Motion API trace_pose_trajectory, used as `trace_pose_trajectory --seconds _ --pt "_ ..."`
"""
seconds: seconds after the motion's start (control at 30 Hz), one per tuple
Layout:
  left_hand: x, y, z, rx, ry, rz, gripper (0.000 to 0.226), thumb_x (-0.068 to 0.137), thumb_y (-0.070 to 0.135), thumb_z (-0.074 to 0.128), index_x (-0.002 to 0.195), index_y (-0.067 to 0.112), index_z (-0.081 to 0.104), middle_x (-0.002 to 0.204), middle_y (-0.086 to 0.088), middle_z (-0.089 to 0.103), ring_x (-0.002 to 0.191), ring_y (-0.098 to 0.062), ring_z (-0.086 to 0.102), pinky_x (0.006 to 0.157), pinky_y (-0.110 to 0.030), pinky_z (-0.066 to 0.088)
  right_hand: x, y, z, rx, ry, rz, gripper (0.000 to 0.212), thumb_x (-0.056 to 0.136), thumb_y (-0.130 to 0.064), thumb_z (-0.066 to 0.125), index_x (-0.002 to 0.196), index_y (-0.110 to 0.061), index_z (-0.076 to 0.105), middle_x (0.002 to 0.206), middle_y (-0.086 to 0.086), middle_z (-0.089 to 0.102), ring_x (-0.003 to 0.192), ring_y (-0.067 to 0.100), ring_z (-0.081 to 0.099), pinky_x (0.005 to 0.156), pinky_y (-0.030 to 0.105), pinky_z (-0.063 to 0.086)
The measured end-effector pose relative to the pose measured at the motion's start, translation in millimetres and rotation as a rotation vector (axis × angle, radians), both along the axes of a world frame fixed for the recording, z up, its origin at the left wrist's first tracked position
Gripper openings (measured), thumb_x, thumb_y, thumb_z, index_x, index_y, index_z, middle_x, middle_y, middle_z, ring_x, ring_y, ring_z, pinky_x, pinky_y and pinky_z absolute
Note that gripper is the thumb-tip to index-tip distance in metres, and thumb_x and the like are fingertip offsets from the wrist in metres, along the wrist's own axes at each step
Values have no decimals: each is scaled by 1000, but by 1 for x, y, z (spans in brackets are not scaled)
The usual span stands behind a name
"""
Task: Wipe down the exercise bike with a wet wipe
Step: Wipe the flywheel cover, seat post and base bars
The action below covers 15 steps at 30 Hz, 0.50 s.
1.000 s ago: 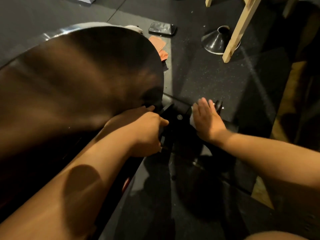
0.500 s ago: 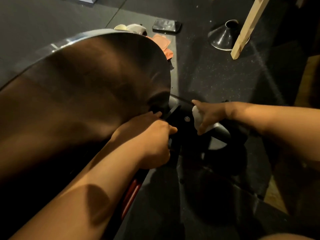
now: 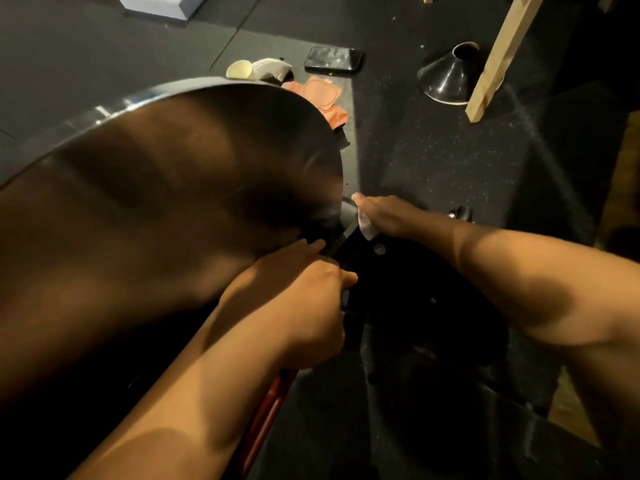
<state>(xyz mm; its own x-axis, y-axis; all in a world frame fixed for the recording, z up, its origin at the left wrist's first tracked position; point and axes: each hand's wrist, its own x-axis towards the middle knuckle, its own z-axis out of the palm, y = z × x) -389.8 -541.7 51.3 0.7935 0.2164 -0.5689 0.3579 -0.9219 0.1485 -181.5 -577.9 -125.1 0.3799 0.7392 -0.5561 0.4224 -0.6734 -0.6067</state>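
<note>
The left hand (image 3: 304,306) is curled into a fist around a dark part of the bike (image 3: 398,271), tight against the lower edge of the big shiny wheel (image 3: 173,220). Just beyond it, the right hand (image 3: 384,216) grips a white wipe (image 3: 367,227) and presses it on the black frame where the wheel's rim ends. Past the right hand lies bare dark floor (image 3: 433,150). Farther off stand a black cone (image 3: 446,76) and a wooden leg (image 3: 495,57). Beyond the wheel's far edge are an orange packet (image 3: 325,95) and a phone (image 3: 333,59).
</note>
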Motion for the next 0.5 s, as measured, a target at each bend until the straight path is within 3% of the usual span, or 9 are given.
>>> trace_pose_trajectory --seconds 0.07,0.13,0.17,0.2,0.27,0.3,0.37,0.43,0.5 --pt "-2 1 -2 -19 -12 -6 65 85 27 63 143 45 41 152 12 41 147 -13 23 115 -26 23 1 30 -5 -93 198 -100 59 102 -54 22 136 -17 53 132 18 53 122 30 51 102 36 34" --pt "-3 1 -6 -96 -1 50 67 87 20 64 145 44 40 151 14 41 143 -8 29 100 -6 23 6 46 -17 -124 317 -209 66 98 -64 21 93 -14 63 97 10 59 89 20 56 83 33 40" --pt "-4 1 -7 -142 12 88 68 87 15 64 145 42 41 148 13 43 139 -7 34 93 -1 23 10 47 -21 -123 322 -242 67 95 -69 21 79 -15 58 87 7 56 80 18 54 78 33 39" --pt "-4 0 -7 -161 16 104 68 87 13 65 144 41 42 145 12 46 136 -7 38 92 -3 25 15 45 -30 -137 342 -243 70 90 -75 22 79 -15 58 88 8 57 81 18 54 82 34 40" --pt "-4 1 -6 -135 2 79 63 86 16 65 140 41 47 141 10 51 133 -10 43 99 -17 31 13 31 -29 -189 288 -192 86 82 -82 26 114 -13 65 122 11 60 111 25 56 104 39 36" --pt "-3 0 -5 -130 1 76 58 85 17 65 137 40 51 138 8 53 131 -12 45 101 -22 34 11 20 -22 -197 184 -143 86 86 -78 27 133 -12 56 135 11 54 124 30 51 110 41 32" --pt "0 0 -1 -127 23 60 51 86 19 64 132 37 55 134 6 56 128 -14 47 103 -26 37 3 -6 -7 -104 -63 44 62 100 -56 24 138 -13 47 137 16 52 125 36 50 102 38 36" --pt "1 -1 -1 -92 27 20 52 85 23 63 133 41 53 139 8 52 136 -14 40 109 -30 33 -9 -41 0 26 -191 101 51 103 -50 21 131 -18 48 131 14 56 120 34 53 93 38 40" --pt "2 -3 1 -82 30 35 52 83 25 63 132 40 55 141 7 51 139 -16 37 115 -35 32 -15 -81 -7 140 -314 118 53 102 -52 22 144 -22 36 139 6 51 127 27 50 102 39 40"
